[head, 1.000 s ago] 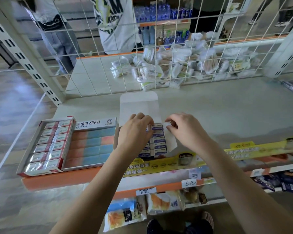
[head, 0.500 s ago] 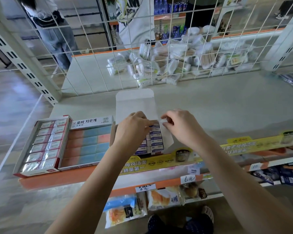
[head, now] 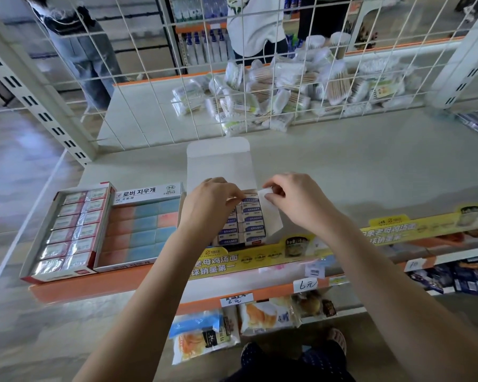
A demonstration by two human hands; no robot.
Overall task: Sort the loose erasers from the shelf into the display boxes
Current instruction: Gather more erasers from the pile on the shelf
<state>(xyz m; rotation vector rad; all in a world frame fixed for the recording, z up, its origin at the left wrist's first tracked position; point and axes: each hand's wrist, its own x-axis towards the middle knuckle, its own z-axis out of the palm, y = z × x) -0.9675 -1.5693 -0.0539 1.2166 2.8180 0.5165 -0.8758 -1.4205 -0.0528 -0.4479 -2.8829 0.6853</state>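
The white display box stands on the shelf, close to its front edge, with the lid flap folded back and pointing away from the person. Both hands are over the far end of this box. The left hand covers the left column of erasers; its fingers are curled down into the box, with the tips at the erasers in the back row, but I cannot tell if it really grips one. The right hand is just beside the box on its right; thumb and forefinger pinch the top corner of the white side flap, which stands out from the right wall of the box.

The erasers in the box are white with a blue band and the word ERASER. They lie flat in rows, with the long axis from left to right, and the rows run from the front edge of the shelf toward the back.

To the left, touching the white box, is an open box of blue and pink erasers, and beside it a red-edged box of wrapped erasers.
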